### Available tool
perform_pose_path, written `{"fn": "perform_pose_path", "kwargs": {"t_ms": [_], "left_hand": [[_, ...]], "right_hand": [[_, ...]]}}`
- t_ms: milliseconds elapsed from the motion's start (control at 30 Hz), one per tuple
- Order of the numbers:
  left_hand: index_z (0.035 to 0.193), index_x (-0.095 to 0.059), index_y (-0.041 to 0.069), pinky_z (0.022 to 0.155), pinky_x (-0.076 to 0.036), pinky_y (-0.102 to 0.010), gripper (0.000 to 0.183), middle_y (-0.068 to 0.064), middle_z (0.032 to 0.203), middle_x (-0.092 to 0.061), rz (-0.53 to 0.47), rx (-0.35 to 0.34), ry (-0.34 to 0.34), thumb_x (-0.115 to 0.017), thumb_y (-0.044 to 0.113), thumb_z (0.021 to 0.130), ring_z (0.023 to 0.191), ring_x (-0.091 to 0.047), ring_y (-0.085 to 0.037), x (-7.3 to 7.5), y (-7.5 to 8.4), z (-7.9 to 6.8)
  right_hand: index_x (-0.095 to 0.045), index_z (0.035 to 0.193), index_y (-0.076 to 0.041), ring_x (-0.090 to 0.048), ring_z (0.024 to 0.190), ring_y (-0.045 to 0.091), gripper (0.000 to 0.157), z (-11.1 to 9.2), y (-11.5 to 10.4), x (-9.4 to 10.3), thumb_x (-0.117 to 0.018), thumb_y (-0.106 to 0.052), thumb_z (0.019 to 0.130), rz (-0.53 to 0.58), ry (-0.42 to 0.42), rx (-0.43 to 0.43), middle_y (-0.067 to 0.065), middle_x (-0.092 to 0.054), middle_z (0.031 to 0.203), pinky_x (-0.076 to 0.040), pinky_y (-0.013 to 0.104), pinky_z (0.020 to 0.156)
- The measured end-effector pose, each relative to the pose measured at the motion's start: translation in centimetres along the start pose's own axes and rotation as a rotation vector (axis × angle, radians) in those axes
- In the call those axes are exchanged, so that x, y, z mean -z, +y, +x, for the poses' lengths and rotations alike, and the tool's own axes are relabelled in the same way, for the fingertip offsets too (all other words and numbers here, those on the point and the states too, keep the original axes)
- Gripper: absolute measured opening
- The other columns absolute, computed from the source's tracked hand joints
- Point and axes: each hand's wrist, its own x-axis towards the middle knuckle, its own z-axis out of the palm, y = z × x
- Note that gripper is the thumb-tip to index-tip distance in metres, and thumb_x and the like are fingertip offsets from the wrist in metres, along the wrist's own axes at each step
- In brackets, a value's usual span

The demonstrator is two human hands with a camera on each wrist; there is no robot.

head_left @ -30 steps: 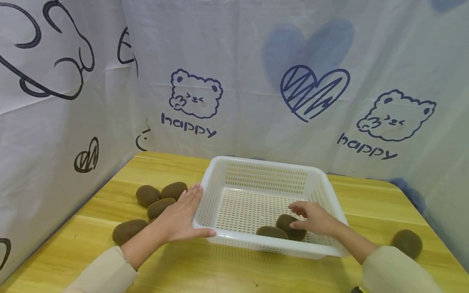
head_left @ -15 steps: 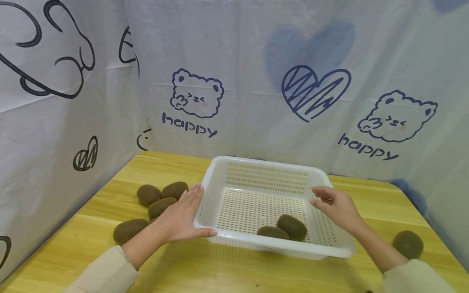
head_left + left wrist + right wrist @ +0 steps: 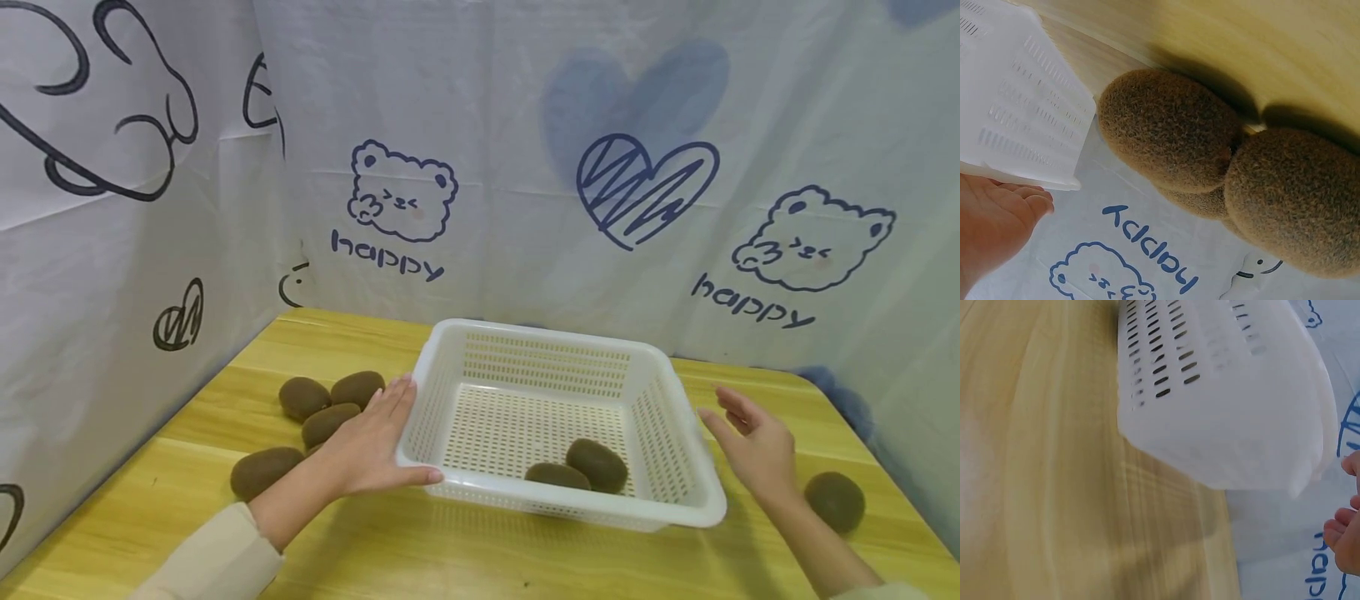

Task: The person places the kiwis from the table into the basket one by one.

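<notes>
A white slotted plastic basket [image 3: 540, 333] stands mid-table with two brown kiwis inside, one kiwi [image 3: 597, 466] leaning by another kiwi [image 3: 557, 476] near the front wall. My left hand [image 3: 371, 442] rests on the basket's left rim, fingers straight along it and thumb at the front corner. In the left wrist view, that hand [image 3: 997, 222] touches the rim [image 3: 1022, 178]. Off the basket's right side, my right hand [image 3: 757, 446] hangs in the air with relaxed fingers and nothing in them. A single kiwi [image 3: 835, 502] lies just right of that wrist.
Left of the basket several kiwis lie on the wooden table [image 3: 480, 558], among them a kiwi [image 3: 303, 399] at the back and a kiwi [image 3: 266, 473] by my left forearm. A printed white curtain [image 3: 510, 250] hangs behind the table and along its left side.
My right hand has let go of the kiwi at the basket's front right, lifted out over the right rim and moved right, toward the lone kiwi. The left hand has stayed put.
</notes>
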Motion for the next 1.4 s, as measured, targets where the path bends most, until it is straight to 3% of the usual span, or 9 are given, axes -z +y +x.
{"fn": "perform_pose_path", "kwargs": {"t_ms": [100, 200, 300, 467, 533, 600, 767, 833, 1400], "left_hand": [[0.144, -0.018, -0.009, 0.116, -0.021, -0.047, 0.113, -0.025, 0.152, -0.017, -0.005, 0.004, -0.004, -0.058, 0.069, 0.072, 0.141, -0.020, -0.036, 0.0, 0.0, 0.0], [0.144, -0.018, -0.009, 0.116, -0.021, -0.047, 0.113, -0.025, 0.152, -0.018, -0.007, 0.006, -0.003, -0.059, 0.068, 0.072, 0.141, -0.020, -0.036, 0.0, -0.1, 0.0], [0.144, -0.019, -0.009, 0.116, -0.021, -0.048, 0.113, -0.025, 0.151, -0.018, -0.004, 0.005, 0.001, -0.059, 0.069, 0.072, 0.141, -0.020, -0.036, 0.0, -0.1, 0.0], [0.143, -0.020, -0.010, 0.116, -0.022, -0.048, 0.113, -0.026, 0.151, -0.019, -0.008, 0.002, 0.004, -0.059, 0.068, 0.072, 0.141, -0.020, -0.036, 0.0, 0.0, -0.1], [0.143, -0.020, -0.010, 0.116, -0.022, -0.048, 0.113, -0.026, 0.151, -0.019, -0.012, 0.004, 0.005, -0.060, 0.068, 0.071, 0.141, -0.020, -0.036, 0.0, 0.0, -0.1], [0.143, -0.020, -0.010, 0.116, -0.022, -0.048, 0.113, -0.026, 0.151, -0.018, -0.011, 0.005, 0.003, -0.060, 0.068, 0.071, 0.141, -0.020, -0.036, -0.1, 0.0, -0.1], [0.144, -0.020, -0.009, 0.116, -0.022, -0.048, 0.114, -0.026, 0.151, -0.019, -0.005, 0.003, 0.007, -0.060, 0.069, 0.071, 0.141, -0.020, -0.036, -0.2, -0.1, -0.1], [0.144, -0.019, -0.009, 0.116, -0.022, -0.048, 0.114, -0.025, 0.151, -0.019, -0.004, 0.004, 0.007, -0.060, 0.069, 0.071, 0.141, -0.020, -0.035, -0.2, -0.1, -0.1], [0.144, -0.019, -0.009, 0.116, -0.022, -0.048, 0.114, -0.025, 0.152, -0.019, -0.014, 0.007, 0.004, -0.059, 0.069, 0.071, 0.141, -0.020, -0.035, -0.2, -0.1, 0.0]], "right_hand": [[-0.049, 0.130, 0.006, -0.042, 0.091, -0.023, 0.051, -0.4, 0.9, 0.8, -0.061, -0.023, 0.090, -0.011, 0.040, -0.083, 0.029, -0.052, 0.128, -0.033, -0.009, 0.076], [-0.044, 0.136, 0.001, -0.055, 0.114, 0.007, 0.056, -0.6, 1.8, 1.8, -0.057, -0.030, 0.091, -0.052, 0.047, -0.183, 0.026, -0.048, 0.134, -0.032, -0.009, 0.079], [-0.036, 0.142, -0.003, -0.042, 0.126, 0.041, 0.061, -0.7, 2.9, 2.5, -0.054, -0.034, 0.092, -0.059, 0.046, -0.272, 0.024, -0.041, 0.140, -0.036, 0.006, 0.100], [-0.028, 0.145, -0.006, -0.035, 0.131, 0.042, 0.065, -0.7, 4.7, 3.4, -0.051, -0.036, 0.092, -0.055, 0.077, -0.383, 0.022, -0.033, 0.146, -0.034, 0.050, 0.107], [-0.027, 0.146, -0.005, -0.036, 0.130, 0.044, 0.066, -0.8, 5.4, 3.8, -0.050, -0.036, 0.092, -0.075, 0.088, -0.397, 0.022, -0.031, 0.147, -0.036, 0.052, 0.104], [-0.027, 0.146, -0.004, -0.058, 0.111, 0.028, 0.067, -0.9, 6.1, 4.2, -0.051, -0.036, 0.092, -0.108, 0.093, -0.399, 0.024, -0.034, 0.145, -0.049, 0.041, 0.093], [-0.020, 0.147, -0.004, -0.052, 0.118, 0.031, 0.072, -1.3, 7.5, 4.7, -0.050, -0.038, 0.092, -0.181, 0.097, -0.437, 0.026, -0.029, 0.147, -0.043, 0.047, 0.098], [-0.017, 0.148, -0.002, -0.023, 0.135, 0.046, 0.073, -1.5, 7.8, 4.7, -0.049, -0.037, 0.093, -0.168, 0.116, -0.447, 0.024, -0.022, 0.150, -0.024, 0.058, 0.109], [-0.015, 0.144, 0.008, -0.022, 0.133, 0.050, 0.077, -3.3, 10.7, 4.8, -0.052, -0.032, 0.090, -0.186, 0.236, -0.476, 0.033, -0.021, 0.146, -0.021, 0.054, 0.113]]}}
